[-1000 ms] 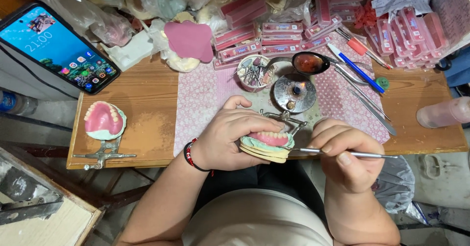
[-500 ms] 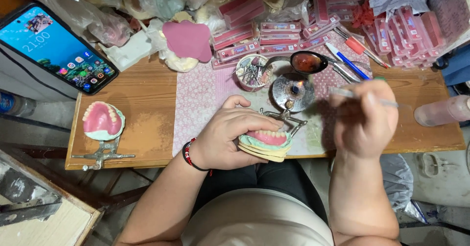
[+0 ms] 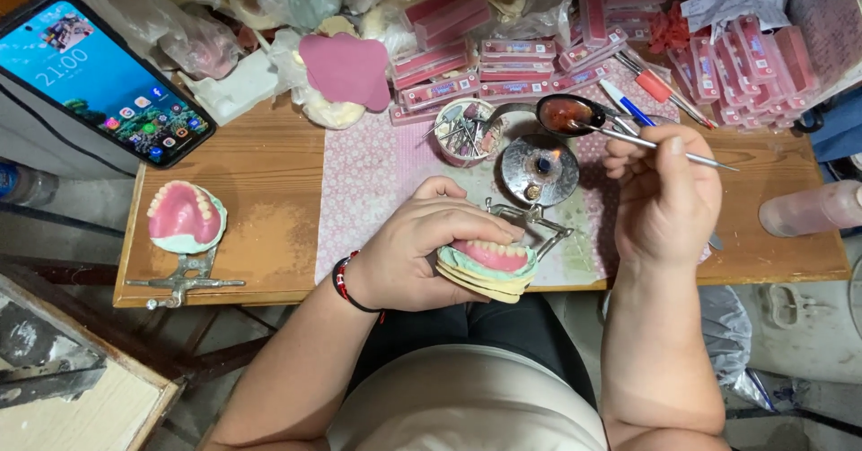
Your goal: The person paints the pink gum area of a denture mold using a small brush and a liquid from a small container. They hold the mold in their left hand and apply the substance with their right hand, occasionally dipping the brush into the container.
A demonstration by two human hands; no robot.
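Under the left hand [image 3: 417, 253], denture model [image 3: 489, 267] (right hand [image 3: 664, 199] apart)

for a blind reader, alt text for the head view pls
The left hand holds a denture model at the wooden table edge, while the right hand dips a thin metal tool into a spoon above a small burner.

Wooden surface [image 3: 269, 181], crowded along the far edge.

Pink patterned mat [image 3: 377, 181] at centre, carrying a small round dish [image 3: 464, 131] and a metal burner [image 3: 539, 169]. Denture model on metal frame [image 3: 186, 222] at left. Pink flat boxes [image 3: 503, 69] stacked behind; pens [image 3: 646, 92] to the right.
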